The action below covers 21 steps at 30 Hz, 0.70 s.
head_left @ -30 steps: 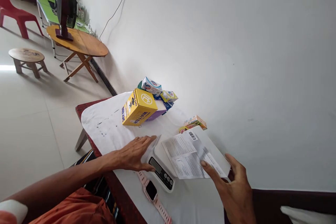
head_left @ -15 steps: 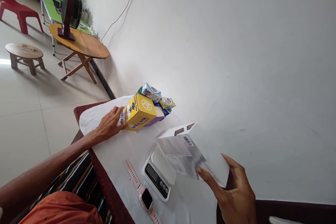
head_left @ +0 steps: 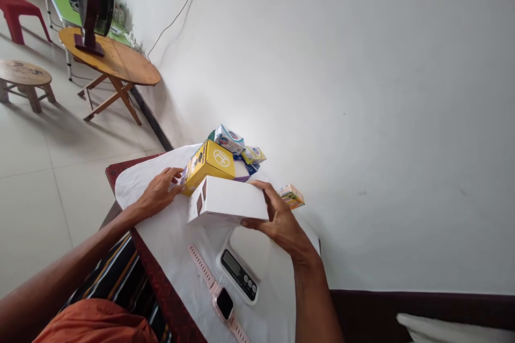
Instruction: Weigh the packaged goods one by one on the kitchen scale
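My right hand (head_left: 279, 217) grips a flat white box (head_left: 226, 202) by its right end and holds it just above the table, in front of a yellow carton (head_left: 208, 165). My left hand (head_left: 160, 191) rests against the near left side of that yellow carton, fingers curled on it. Below the white box a white kitchen scale (head_left: 240, 263) sits on the white cloth (head_left: 145, 188), with a pink smartwatch (head_left: 219, 296) lying beside it.
Several small cartons (head_left: 233, 143) are piled behind the yellow one, and a small orange-green box (head_left: 292, 195) lies near the wall. The table's dark red edge (head_left: 161, 283) runs by my lap. A round wooden table with a fan (head_left: 108, 59) and a stool (head_left: 22, 76) stand on the tiled floor.
My right hand carried the white box from the right side across to the yellow carton and turned it flat side up. My left hand stayed at the yellow carton.
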Each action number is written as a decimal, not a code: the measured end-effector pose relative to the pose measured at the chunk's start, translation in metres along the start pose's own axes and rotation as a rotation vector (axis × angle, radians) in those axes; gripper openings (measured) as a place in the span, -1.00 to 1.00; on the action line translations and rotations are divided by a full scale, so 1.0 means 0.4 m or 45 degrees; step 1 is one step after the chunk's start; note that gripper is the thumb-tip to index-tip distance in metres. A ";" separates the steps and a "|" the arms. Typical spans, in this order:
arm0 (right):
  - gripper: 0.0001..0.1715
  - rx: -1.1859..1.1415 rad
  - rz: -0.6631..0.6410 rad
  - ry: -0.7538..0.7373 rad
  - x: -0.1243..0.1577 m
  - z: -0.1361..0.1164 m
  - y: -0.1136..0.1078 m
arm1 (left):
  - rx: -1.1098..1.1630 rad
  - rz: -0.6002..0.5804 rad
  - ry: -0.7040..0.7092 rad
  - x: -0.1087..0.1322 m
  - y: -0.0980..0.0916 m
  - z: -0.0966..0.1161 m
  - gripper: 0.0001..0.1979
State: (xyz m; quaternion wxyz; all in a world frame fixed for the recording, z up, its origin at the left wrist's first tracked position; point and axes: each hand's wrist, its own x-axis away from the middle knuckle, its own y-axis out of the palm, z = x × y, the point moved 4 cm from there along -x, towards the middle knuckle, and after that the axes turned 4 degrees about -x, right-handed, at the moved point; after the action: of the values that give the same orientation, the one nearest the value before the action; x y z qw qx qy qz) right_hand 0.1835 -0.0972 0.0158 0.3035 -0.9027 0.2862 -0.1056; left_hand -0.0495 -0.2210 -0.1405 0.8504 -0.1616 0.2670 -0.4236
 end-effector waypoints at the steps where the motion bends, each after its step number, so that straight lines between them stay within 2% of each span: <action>1: -0.17 -0.059 -0.032 0.008 -0.016 0.002 -0.001 | 0.033 0.004 0.000 0.000 -0.004 -0.001 -0.63; 7: -0.12 -0.213 -0.100 0.068 -0.073 0.033 -0.018 | 0.055 -0.025 -0.008 0.004 -0.010 0.004 -0.61; 15: 0.01 -0.182 -0.049 0.122 -0.034 0.058 -0.016 | 0.032 -0.056 0.058 0.004 -0.002 0.009 -0.54; 18: 0.06 -0.253 0.093 0.092 -0.005 0.067 -0.047 | 0.023 -0.040 0.035 0.014 -0.011 0.010 -0.54; 19: 0.04 -0.271 0.192 0.077 0.010 0.080 -0.074 | 0.017 -0.031 0.028 0.020 -0.015 0.011 -0.54; 21: -0.09 -0.251 0.509 0.068 0.052 0.124 -0.155 | -0.001 -0.025 0.021 0.033 -0.021 0.012 -0.54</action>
State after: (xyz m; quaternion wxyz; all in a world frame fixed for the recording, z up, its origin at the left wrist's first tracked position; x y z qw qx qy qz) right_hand 0.2464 -0.0446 0.0142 0.2211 -0.8501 0.4764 -0.0387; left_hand -0.0453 -0.2365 -0.1366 0.8439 -0.1610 0.2726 -0.4332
